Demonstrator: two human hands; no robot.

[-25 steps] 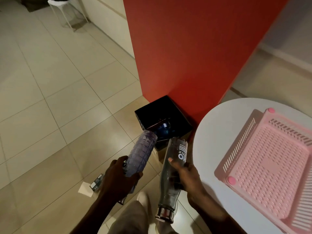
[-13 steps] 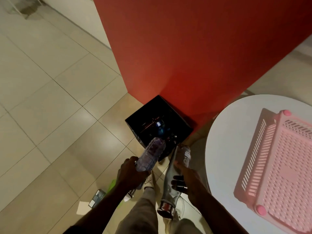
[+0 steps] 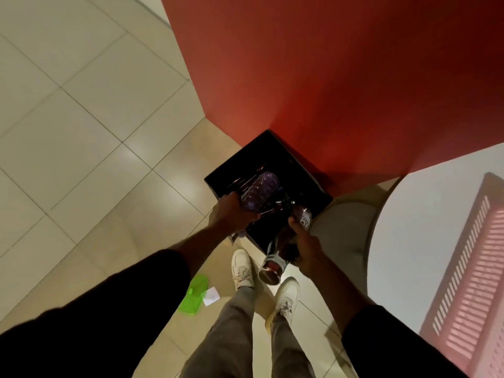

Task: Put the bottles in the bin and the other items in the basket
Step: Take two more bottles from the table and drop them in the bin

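A black square bin [image 3: 305,173] stands on the floor against the red wall. My left hand [image 3: 229,214] grips a clear ribbed plastic bottle [image 3: 260,190], whose base hangs over the bin's opening. My right hand [image 3: 304,242] holds a dark glass bottle [image 3: 278,257] with white lettering, its upper end over the bin's near edge and its metal-capped end toward my feet. Something glints inside the bin, too dark to identify. The pink slatted basket [image 3: 469,293] lies on the white round table [image 3: 417,241] at right.
A green plastic lid [image 3: 193,294] and a small white paper [image 3: 211,296] lie on the tiled floor left of my shoes. The red wall [image 3: 327,77] rises directly behind the bin. The table edge curves close to my right arm.
I have stepped closer to the bin. Both hands moved forward, bringing the two bottles over the bin's opening. The view has tilted further downward.
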